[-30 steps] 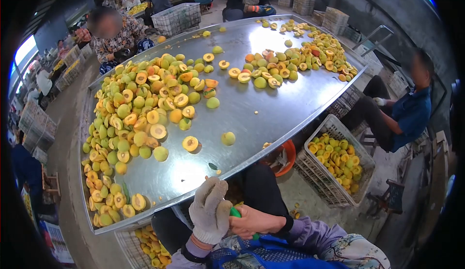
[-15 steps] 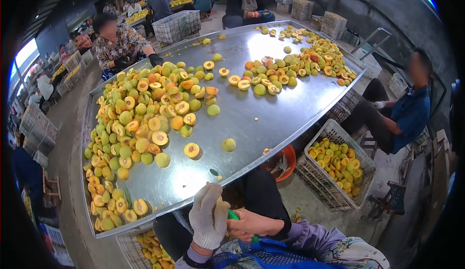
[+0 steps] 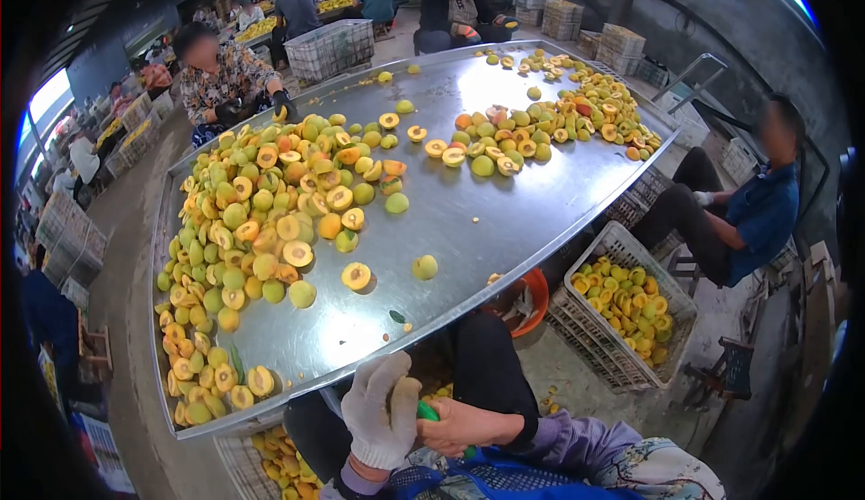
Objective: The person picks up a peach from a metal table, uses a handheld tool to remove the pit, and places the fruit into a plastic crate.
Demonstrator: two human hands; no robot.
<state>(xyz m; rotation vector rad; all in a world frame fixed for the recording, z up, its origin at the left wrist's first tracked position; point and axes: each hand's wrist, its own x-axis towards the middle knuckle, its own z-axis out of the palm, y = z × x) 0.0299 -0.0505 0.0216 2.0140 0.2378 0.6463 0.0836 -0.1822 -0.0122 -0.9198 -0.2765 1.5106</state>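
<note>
My left hand [image 3: 380, 413], in a whitish knit glove, is closed at the front edge of the metal table. Its curled fingers hide whatever is in them. Beside it, nearly touching, my bare right hand [image 3: 470, 428] grips a tool by its green handle [image 3: 427, 411]; its working end is hidden. Above my hands, on the metal table [image 3: 387, 275], lie a peach half [image 3: 357, 276] with its cut face up and a rounded peach piece [image 3: 424, 268]. A large heap of peaches [image 3: 261, 203], many halved, covers the table's left side.
A second peach pile [image 3: 514, 140] lies at the far right. On the floor to my right stand a crate of peaches [image 3: 631, 306] and an orange bucket [image 3: 532, 302]. Another crate [image 3: 243, 464] sits below the table. Co-workers sit left [image 3: 225, 81], opposite [image 3: 455, 9] and right [image 3: 761, 203].
My left hand has shifted slightly left and down, its fingers curled differently. My right hand has moved slightly left. At the left, a co-worker's gloved hand now holds a peach piece.
</note>
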